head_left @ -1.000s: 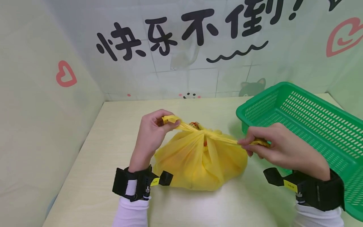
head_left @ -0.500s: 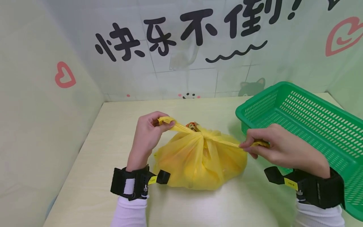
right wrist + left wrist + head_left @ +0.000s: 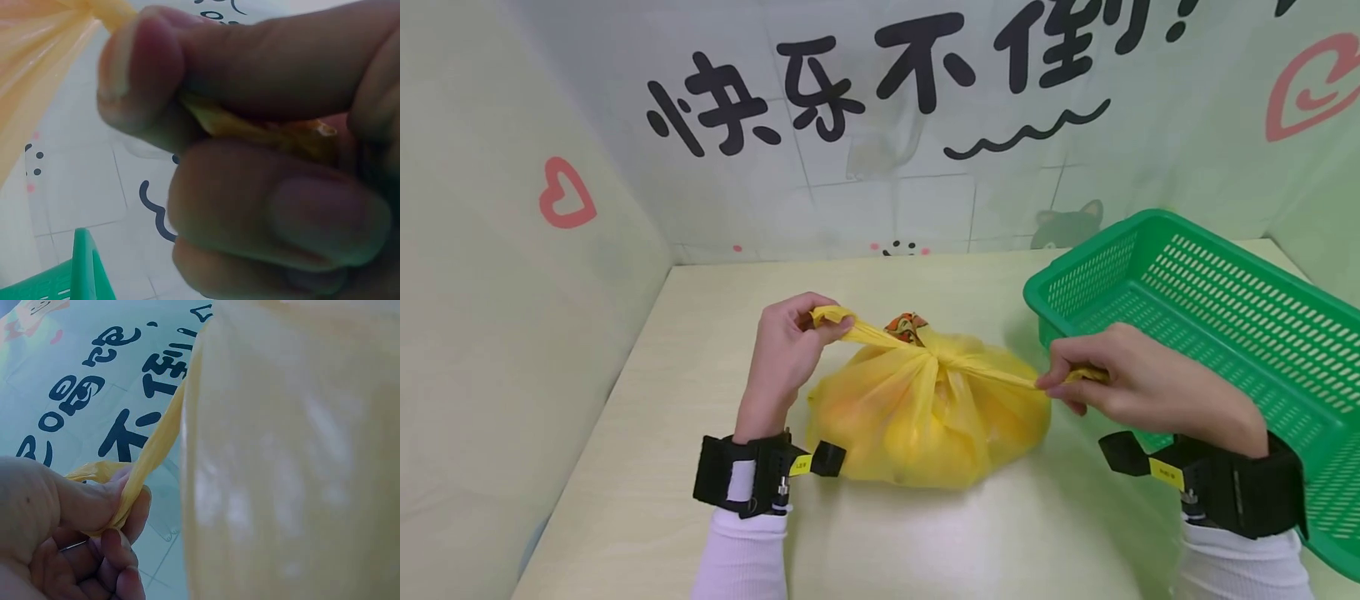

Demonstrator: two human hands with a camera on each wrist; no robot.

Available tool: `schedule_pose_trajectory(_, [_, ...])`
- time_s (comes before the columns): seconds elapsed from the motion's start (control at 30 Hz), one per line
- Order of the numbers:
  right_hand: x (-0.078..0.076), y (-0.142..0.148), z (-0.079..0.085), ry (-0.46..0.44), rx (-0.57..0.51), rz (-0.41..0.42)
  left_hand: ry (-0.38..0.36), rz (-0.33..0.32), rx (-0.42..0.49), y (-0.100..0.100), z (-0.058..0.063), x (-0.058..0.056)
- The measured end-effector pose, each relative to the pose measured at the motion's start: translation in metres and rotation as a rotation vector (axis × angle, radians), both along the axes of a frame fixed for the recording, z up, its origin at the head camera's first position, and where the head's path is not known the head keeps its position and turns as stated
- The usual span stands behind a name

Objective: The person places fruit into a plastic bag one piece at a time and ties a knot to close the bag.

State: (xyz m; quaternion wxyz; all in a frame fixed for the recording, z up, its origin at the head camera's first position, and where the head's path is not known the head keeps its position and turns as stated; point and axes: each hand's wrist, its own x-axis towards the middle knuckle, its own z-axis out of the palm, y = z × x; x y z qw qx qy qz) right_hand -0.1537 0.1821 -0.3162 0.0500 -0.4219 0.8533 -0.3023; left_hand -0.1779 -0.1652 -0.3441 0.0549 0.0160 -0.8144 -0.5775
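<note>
A full yellow plastic bag (image 3: 925,425) lies on the table, its neck drawn together in a knot at the top middle. My left hand (image 3: 790,342) pinches one twisted handle between thumb and fingers, up and to the left of the knot. On the other side my right hand (image 3: 1142,379) grips the second handle, which is stretched taut toward the right. Rounded yellow and orange shapes show through the thin plastic. A red and brown patterned wrapper (image 3: 906,327) pokes out behind the knot. In the left wrist view the handle (image 3: 153,456) runs up from the fingers.
A green perforated basket (image 3: 1225,308) stands at the right of the table, partly behind the right hand and wrist. A pale wall (image 3: 880,200) with black lettering closes off the back. Another wall (image 3: 490,333) rises on the left.
My left hand has moved a little to the left with its handle, while the right hand has stayed nearly in place. More of the patterned wrapper shows behind the knot.
</note>
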Motion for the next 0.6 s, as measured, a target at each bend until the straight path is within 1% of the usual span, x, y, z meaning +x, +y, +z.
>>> schedule_pose_trajectory(0.23, [-0.0016,0.0015,-0.0014,-0.041,0.056,-0.043,-0.008,0.023,-0.039,-0.0009,0.0001,-0.0006])
schedule_pose_trajectory(0.47, [-0.0051,0.0027,-0.0012,-0.112,0.128,-0.145,-0.021,0.03,-0.084,-0.0008,-0.0006,-0.0015])
schedule_pose_trajectory(0.6, [-0.0073,0.0038,-0.0029,-0.123,0.173,-0.194,-0.015,0.039,-0.107,-0.0002,-0.0022,-0.0022])
